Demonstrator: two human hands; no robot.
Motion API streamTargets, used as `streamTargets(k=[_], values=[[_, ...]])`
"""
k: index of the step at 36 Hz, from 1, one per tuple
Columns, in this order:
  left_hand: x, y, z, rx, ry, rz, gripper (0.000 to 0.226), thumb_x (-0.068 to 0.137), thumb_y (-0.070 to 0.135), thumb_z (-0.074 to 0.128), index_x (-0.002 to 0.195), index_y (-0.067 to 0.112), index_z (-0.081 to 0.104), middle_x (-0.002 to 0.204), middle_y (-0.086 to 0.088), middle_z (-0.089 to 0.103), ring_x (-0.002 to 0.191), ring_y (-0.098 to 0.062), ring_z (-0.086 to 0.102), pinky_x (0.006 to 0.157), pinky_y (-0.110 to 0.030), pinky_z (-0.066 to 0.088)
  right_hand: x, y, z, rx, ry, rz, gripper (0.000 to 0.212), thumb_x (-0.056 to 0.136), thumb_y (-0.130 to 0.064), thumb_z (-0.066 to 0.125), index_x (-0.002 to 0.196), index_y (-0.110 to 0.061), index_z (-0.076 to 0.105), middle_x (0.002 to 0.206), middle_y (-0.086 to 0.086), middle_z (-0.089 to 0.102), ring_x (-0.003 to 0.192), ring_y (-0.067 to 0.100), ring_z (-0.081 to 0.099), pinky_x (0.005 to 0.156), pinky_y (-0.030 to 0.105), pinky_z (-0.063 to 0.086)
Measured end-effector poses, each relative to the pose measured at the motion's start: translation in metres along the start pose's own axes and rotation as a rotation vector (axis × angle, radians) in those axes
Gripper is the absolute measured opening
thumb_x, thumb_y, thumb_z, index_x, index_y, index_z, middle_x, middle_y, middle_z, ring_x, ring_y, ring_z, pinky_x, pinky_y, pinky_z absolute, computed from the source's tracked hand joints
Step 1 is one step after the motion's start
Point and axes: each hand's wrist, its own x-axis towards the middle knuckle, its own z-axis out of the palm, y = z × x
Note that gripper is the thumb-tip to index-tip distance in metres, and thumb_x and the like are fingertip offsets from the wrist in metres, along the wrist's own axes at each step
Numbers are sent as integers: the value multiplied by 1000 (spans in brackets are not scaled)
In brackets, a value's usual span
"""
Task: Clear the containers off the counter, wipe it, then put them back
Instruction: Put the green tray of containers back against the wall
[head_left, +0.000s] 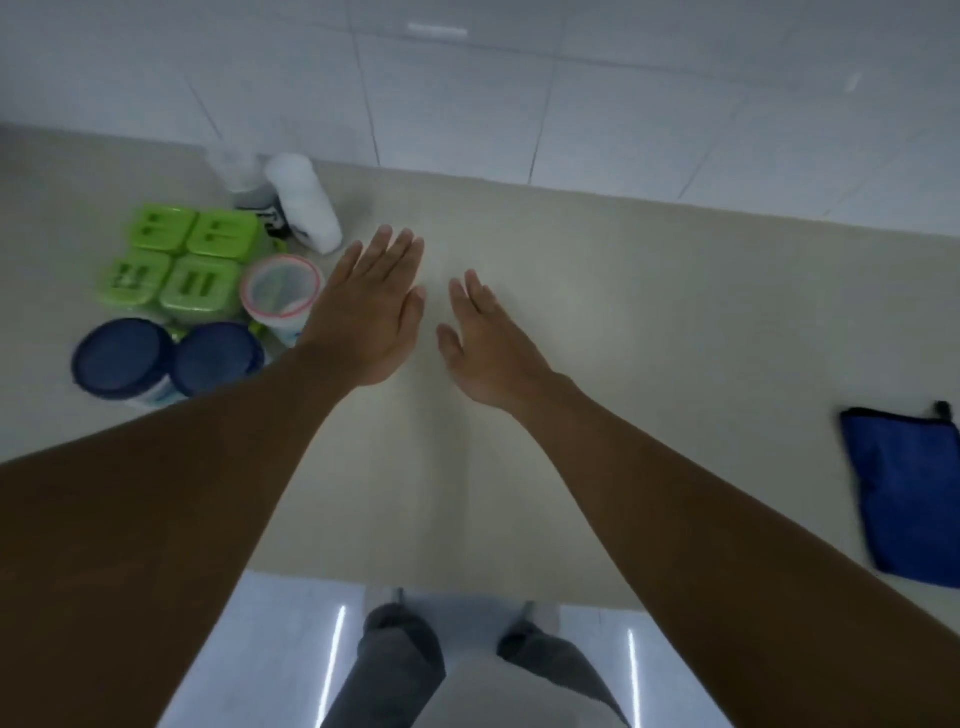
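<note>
Both hands empty, fingers spread flat: left hand (371, 306) and right hand (491, 351) over bare bench (649, 312) mid-frame. Containers (197, 291) clustered at left of frame, blue cloth (909, 493) lying at right edge (untouched). Probably cleared; wiping and returning apparently left.

blue cloth (906, 493): cut by right edge | blue-lidded tubs (122, 358): partly behind left forearm | whole frame blurred
</note>
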Motion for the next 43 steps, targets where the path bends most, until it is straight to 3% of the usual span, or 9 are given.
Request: streamTargets(k=[11, 17, 22, 26, 30, 33, 38, 40, 43], values=[[-23, -176, -48, -42, 62, -193, 64, 101, 33, 23, 157, 3, 24, 165, -15, 25, 155, -31, 15, 126, -46, 9, 79, -171, 29, 278, 128, -104, 57, 100, -9, 48, 155, -5, 35, 155, 15, 42, 141, 27, 42, 110, 29, 35], [-21, -234, -42, -155, -27, -435, 61, 106, 30, 33, 160, 7, 14, 168, -12, 13, 156, -29, 11, 127, -45, 12, 144, -199, 44, 238, 30, -7, 28, 94, -15, 50, 121, -8, 52, 111, 11, 58, 102, 26, 55, 79, 31, 40], [-19, -266, -28, -330, -81, -747, 74, 102, 55, 30, 160, 12, 12, 168, -8, 14, 155, -30, 16, 123, -53, 19, 189, -194, 54, 17, -219, 150, 80, 89, -65, 40, 154, -18, 38, 144, 12, 56, 130, 33, 53, 111, 47, 42], [-22, -285, -19, -507, -179, -819, 98, 81, 81, 36, 158, 21, 18, 161, -10, 33, 145, -35, 36, 118, -54, 30, 226, -185, 75, -40, -324, 163, 118, 54, -109, 26, 148, -41, 47, 153, -1, 52, 134, 28, 53, 111, 46, 44], [-20, -289, -13, -589, -168, -862, 104, 67, 87, 43, 147, 22, 33, 145, -13, 51, 132, -38, 50, 111, -52, 40, 244, -169, 96, 147, -392, 159, 104, 55, -97, 61, 136, -32, 62, 132, -4, 68, 120, 21, 65, 104, 43, 53], [-16, -288, -10, -612, -148, -870, 91, 77, 78, 55, 146, 22, 35, 143, -16, 51, 131, -39, 51, 111, -49, 41, 254, -160, 104, 159, -428, 141, 92, 50, -100, 63, 125, -47, 64, 124, -15, 70, 118, 16, 67, 99, 38, 54], [-16, -293, -9, -667, -94, -876, 91, 70, 81, 60, 140, 27, 43, 139, -12, 56, 127, -34, 55, 109, -48, 45, 207, -204, 52, 127, -437, 66, 51, 93, -56, 69, 139, -40, 59, 130, -16, 63, 120, 9, 60, 105, 21, 44], [-16, -296, -12, -678, -60, -887, 90, 69, 82, 60, 139, 26, 45, 137, -12, 56, 127, -33, 55, 109, -47, 45, 202, -201, 46, 180, -397, 98, 52, 88, -54, 75, 135, -34, 63, 120, -15, 62, 116, 9, 61, 100, 17, 45], [-17, -301, -20, -672, 7, -904, 84, 74, 79, 61, 137, 25, 48, 137, -12, 57, 128, -33, 55, 109, -44, 45, 202, -205, 56, 203, -253, 182, 88, 53, -87, 76, 124, -35, 69, 120, -14, 69, 115, 12, 65, 108, 35, 49]])
